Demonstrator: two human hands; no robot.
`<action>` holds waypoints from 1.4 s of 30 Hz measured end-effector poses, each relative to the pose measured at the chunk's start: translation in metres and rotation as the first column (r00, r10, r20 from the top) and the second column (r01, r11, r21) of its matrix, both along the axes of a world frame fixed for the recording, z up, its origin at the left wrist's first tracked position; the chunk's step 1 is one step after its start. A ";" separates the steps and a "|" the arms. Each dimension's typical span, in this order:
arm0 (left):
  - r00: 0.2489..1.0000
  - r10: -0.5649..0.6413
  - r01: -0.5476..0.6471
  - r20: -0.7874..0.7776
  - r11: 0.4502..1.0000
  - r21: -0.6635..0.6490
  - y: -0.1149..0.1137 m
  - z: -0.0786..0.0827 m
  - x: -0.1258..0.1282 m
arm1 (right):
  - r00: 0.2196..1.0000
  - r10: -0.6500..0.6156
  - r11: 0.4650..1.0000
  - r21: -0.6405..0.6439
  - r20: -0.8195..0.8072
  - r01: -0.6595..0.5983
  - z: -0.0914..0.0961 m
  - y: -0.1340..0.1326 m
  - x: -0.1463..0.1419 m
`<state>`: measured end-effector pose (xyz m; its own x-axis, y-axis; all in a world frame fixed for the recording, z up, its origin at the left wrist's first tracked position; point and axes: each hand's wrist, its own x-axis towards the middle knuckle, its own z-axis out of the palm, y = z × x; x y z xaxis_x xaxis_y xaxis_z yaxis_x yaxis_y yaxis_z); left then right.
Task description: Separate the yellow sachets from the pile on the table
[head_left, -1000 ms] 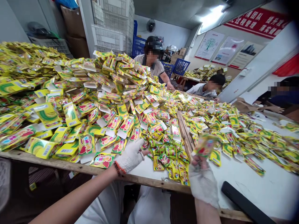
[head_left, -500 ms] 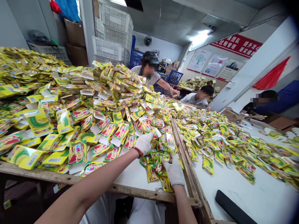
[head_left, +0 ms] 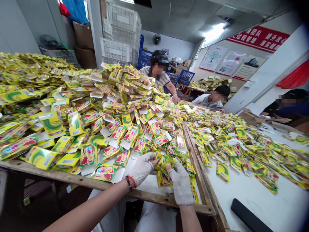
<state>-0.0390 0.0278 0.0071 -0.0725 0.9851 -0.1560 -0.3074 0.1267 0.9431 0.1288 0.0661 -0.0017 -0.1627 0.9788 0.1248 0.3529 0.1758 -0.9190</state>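
Two white-gloved hands meet just left of the wooden rail (head_left: 196,158) that runs lengthwise along the desk (head_left: 72,178). The left hand (head_left: 142,169) and the right hand (head_left: 181,184) are together, their fingertips pinched on a small yellow foil sachet (head_left: 164,162) between them. A red-beaded bracelet (head_left: 129,182) circles the left wrist. The sachet sits right over a loose spill of similar sachets (head_left: 172,158) just left of the rail, though the gloves hide part of it, and I can't tell whether it is one piece or a short joined strip.

From here it looks light, thin and limp, with a slick foil skin that could slide against the knit gloves. A firm pinch across its flat face or along a sealed edge looks safest, since it would bend rather than break.

Further left of the rail rises a great heap of larger card-backed packets (head_left: 108,129), while more sachets lie scattered right of the rail across the white desk top, near a black bar (head_left: 248,215). Beyond the far end of the rail, a person in a striped shirt (head_left: 158,75) reaches toward the packets, and a person in a white shirt (head_left: 210,100) leans in nearby. White plastic crates (head_left: 116,35) are stacked past the rail's far end, with blue crates (head_left: 145,58) beside them.
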 end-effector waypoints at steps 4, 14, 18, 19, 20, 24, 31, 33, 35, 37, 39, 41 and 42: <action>1.000 0.005 -0.006 0.026 0.999 0.034 -0.012 0.000 0.003 | 0.997 0.018 1.000 -0.016 0.068 -0.017 0.001 -0.006 -0.011; 0.290 0.277 0.164 -0.916 0.929 0.333 0.000 0.032 -0.058 | 0.996 -0.011 0.983 -0.182 -0.086 -0.005 -0.002 -0.017 -0.018; -0.107 0.380 0.282 -0.919 0.898 0.338 0.030 0.041 -0.138 | 0.982 -0.031 0.941 -0.336 -0.188 -0.035 -0.012 -0.020 -0.018; -0.129 0.366 0.352 -0.922 0.886 0.302 0.038 0.039 -0.155 | 0.975 -0.024 0.936 -0.348 -0.223 -0.056 -0.015 -0.019 -0.018; -0.143 0.348 0.437 -0.926 0.862 0.257 0.045 0.038 -0.169 | 0.968 -0.018 0.935 -0.348 -0.251 -0.073 -0.018 -0.019 -0.019; -0.207 0.353 0.633 -0.912 0.759 0.150 0.057 0.042 -0.195 | 0.956 -0.031 0.940 -0.335 -0.292 -0.072 -0.026 -0.016 -0.022; -0.380 0.447 0.703 -0.810 0.708 0.061 0.053 0.055 -0.187 | 0.949 -0.015 0.944 -0.316 -0.316 -0.090 -0.029 -0.016 -0.021; -0.375 0.443 0.698 -0.814 0.713 0.067 0.057 0.046 -0.186 | 0.945 -0.004 0.949 -0.299 -0.327 -0.099 -0.029 -0.016 -0.020; -0.396 0.417 0.677 -0.818 0.734 0.046 0.064 0.038 -0.186 | 0.944 0.005 0.951 -0.290 -0.329 -0.106 -0.029 -0.016 -0.020; -0.422 0.387 0.669 -0.819 0.743 0.007 0.072 0.037 -0.185 | 0.943 0.006 0.952 -0.286 -0.332 -0.107 -0.029 -0.016 -0.020; -0.411 0.381 0.687 -0.828 0.727 -0.007 0.080 0.046 -0.181 | 0.939 -0.002 0.953 -0.285 -0.344 -0.103 -0.029 -0.016 -0.020; -0.369 0.385 0.705 -0.846 0.709 0.015 0.085 0.063 -0.177 | 0.933 -0.002 0.952 -0.286 -0.359 -0.108 -0.030 -0.015 -0.020; -0.350 0.385 0.705 -0.854 0.709 0.030 0.085 0.073 -0.175 | 0.932 -0.003 0.951 -0.289 -0.362 -0.109 -0.030 -0.015 -0.020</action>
